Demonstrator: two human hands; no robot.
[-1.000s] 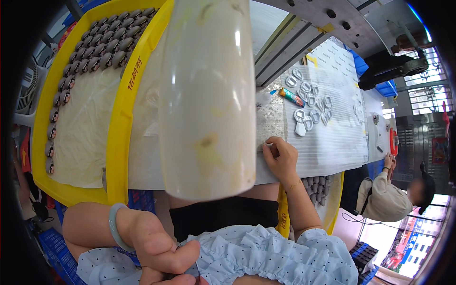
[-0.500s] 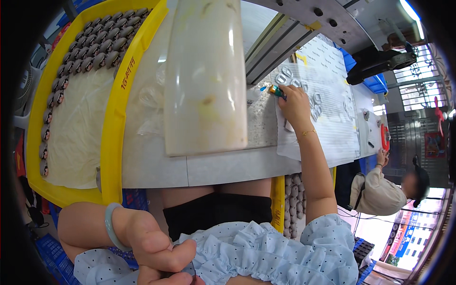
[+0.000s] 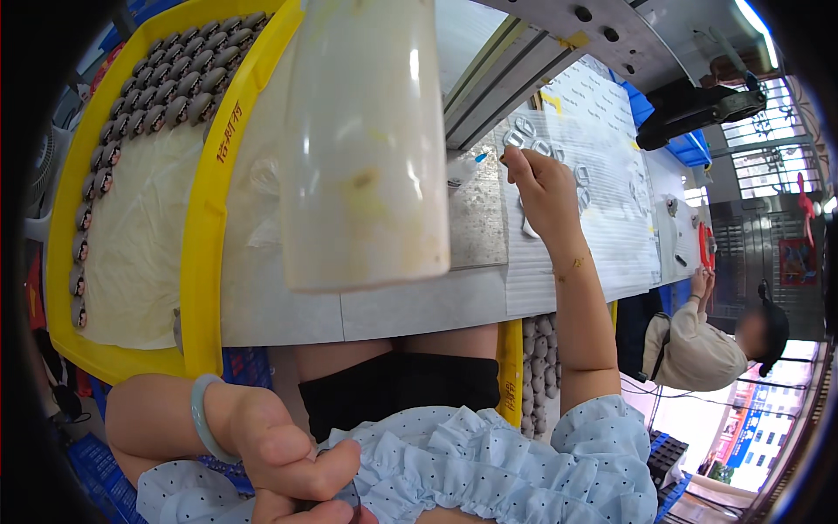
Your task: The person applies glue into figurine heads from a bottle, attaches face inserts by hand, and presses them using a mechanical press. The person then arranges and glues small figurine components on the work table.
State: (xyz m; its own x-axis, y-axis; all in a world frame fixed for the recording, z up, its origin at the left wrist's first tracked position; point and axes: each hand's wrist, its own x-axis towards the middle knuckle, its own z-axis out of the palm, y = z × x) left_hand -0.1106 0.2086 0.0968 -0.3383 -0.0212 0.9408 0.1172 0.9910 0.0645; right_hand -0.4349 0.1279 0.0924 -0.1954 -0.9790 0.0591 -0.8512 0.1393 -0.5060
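While your right arm stretches out over the pale grey desk (image 3: pixel 419 306), the biggest thing near you is the yellow plastic tray (image 3: pixel 202 227) on your left, lined with white paper and edged with rows of small dark grey oval parts (image 3: pixel 166 96). In front of it, close to the camera, stands a tall translucent white plastic bottle (image 3: pixel 362 148), which hides part of the desk. Beyond that lies a white ribbed plastic sheet (image 3: pixel 611 210) carrying a scatter of small silvery oval caps (image 3: pixel 532 144).

Your right hand (image 3: pixel 537 179) rests at the near edge of those caps, fingers curled down and pinched together at the tips; whether one cap is already between them is hidden by the knuckles, so I cannot tell. Just left of it lies a small blue-tipped tool (image 3: pixel 478 159). Your left hand (image 3: pixel 279 454), with a pale green bangle (image 3: pixel 205 419) on the wrist, sits low by your lap, loosely closed; something dark shows under the fingers, too hidden to name.

You appear to be at the picking step, taking a single cap from the sheet. The next move would call for a clean fingertip pinch on one cap without nudging its neighbours.
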